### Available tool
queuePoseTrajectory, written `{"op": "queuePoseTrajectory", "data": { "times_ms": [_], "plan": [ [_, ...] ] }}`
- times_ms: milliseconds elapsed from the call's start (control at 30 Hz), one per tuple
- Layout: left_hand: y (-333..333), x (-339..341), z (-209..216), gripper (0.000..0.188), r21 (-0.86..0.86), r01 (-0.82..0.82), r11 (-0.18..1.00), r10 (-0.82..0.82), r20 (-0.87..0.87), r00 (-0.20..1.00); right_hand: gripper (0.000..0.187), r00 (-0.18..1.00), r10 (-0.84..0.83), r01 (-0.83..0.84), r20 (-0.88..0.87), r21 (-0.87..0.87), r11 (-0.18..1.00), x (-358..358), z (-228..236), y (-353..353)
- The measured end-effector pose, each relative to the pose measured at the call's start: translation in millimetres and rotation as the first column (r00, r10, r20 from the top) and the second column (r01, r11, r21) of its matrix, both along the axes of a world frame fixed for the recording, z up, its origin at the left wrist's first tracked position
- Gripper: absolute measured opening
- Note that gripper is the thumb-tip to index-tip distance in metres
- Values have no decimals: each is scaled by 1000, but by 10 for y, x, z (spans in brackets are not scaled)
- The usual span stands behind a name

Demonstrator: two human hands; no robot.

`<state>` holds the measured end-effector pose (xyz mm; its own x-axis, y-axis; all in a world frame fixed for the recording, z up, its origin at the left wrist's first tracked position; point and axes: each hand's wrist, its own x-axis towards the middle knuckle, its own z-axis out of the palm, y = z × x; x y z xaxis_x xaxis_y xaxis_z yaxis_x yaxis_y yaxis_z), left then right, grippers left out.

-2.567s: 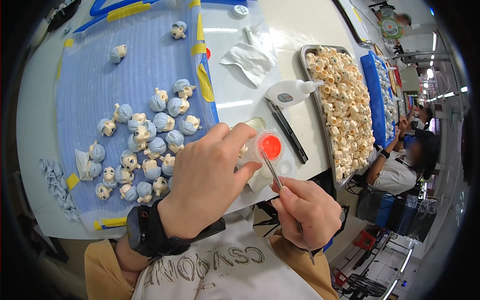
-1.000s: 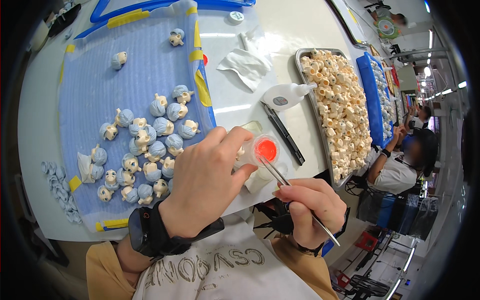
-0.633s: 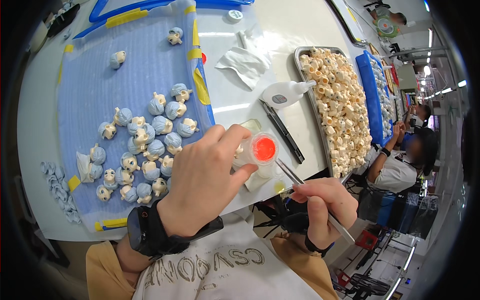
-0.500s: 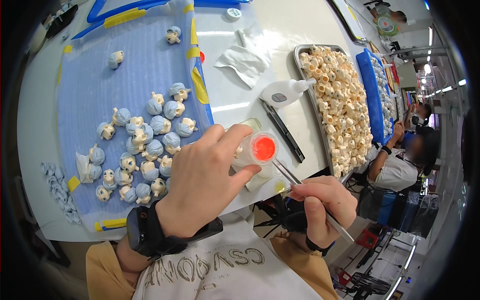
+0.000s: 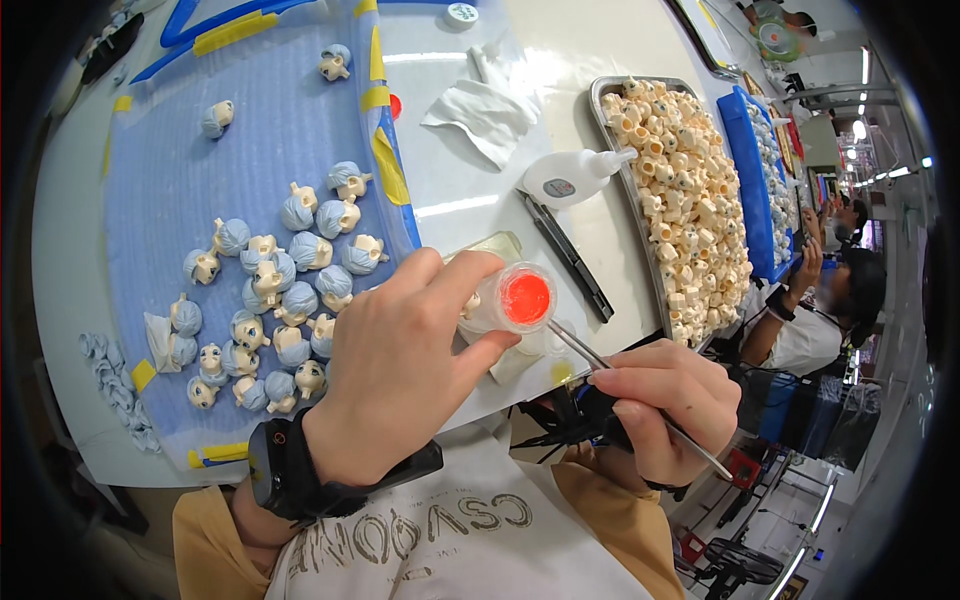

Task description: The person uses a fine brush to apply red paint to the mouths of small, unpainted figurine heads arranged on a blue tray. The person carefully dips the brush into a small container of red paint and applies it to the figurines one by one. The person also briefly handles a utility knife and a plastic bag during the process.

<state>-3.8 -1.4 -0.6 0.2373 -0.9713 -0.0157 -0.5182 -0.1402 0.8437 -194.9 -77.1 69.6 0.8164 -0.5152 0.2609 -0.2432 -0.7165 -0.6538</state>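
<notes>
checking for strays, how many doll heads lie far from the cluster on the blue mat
2: one head near the top right of the mat, another lower left. The left hand may hide more.

Beyond jar [image 5: 490,311], bottle [image 5: 562,181] blocking; farther, open tabletop [image 5: 578,62]

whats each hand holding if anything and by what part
The left hand holds a clear jar by its side wall; the right hand holds a thin metal tool around its middle.

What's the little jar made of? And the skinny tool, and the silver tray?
Little jar: probably glossy plastic, as its wall looks see-through; glass is possible. Skinny tool: smooth metal, it seems, since it gleams grey. Silver tray: likely metal, steel perhaps, as its smooth rim shines.
</notes>
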Motion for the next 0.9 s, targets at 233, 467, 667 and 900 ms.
{"op": "queuePoseTrajectory", "data": {
  "times_ms": [233,467,667,900],
  "plan": [
    [0,8,8,39,16,0,1000,-1,15,1000,24,998,13,-14,58,11,1000,13,-98,1],
    [-4,-9,9,38,15,-4,1000,3,35,999,18,994,-49,46,99,34,998,-73,-99,19],
    [6,0,7,37,16,-7,1000,6,35,999,16,981,-63,63,181,2,998,-76,-104,21],
    [-6,-12,-1,37,7,-2,1000,2,35,999,15,992,-76,72,100,44,996,4,-94,50]
  ]
}}
